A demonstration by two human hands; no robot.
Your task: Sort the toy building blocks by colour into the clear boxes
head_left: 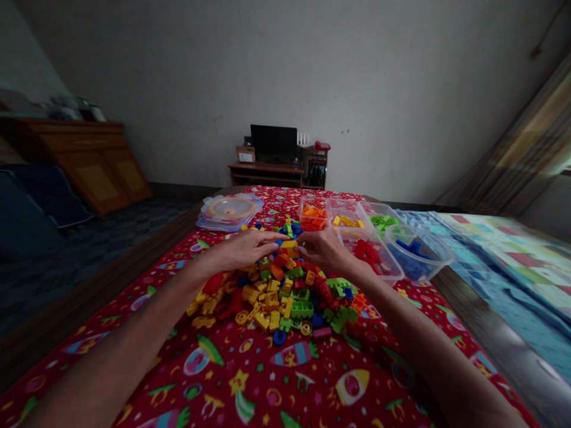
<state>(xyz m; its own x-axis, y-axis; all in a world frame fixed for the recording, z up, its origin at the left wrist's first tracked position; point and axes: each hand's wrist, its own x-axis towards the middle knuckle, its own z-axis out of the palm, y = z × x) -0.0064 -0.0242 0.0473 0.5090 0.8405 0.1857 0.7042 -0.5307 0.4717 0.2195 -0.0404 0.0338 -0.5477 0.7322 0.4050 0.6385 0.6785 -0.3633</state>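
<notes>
A large heap of toy building bricks (267, 297) in yellow, red, green, blue and orange lies on the table. Over its far side my left hand (243, 248) has its thumb and fingers closed about a small blue brick (279, 242). My right hand (325, 246) pinches a yellow brick (289, 244) just beside it, with fingertips pointing left. The two bricks look close together; whether they are joined I cannot tell. More blue and green pieces lie right behind my fingertips.
A clear divided box (392, 274) holds orange, yellow, green and red pieces in separate compartments. Beside it stands a round clear tub (439, 255) with blue pieces. Stacked plastic lids (229, 223) lie back left. A red patterned cloth (241, 362) covers the table.
</notes>
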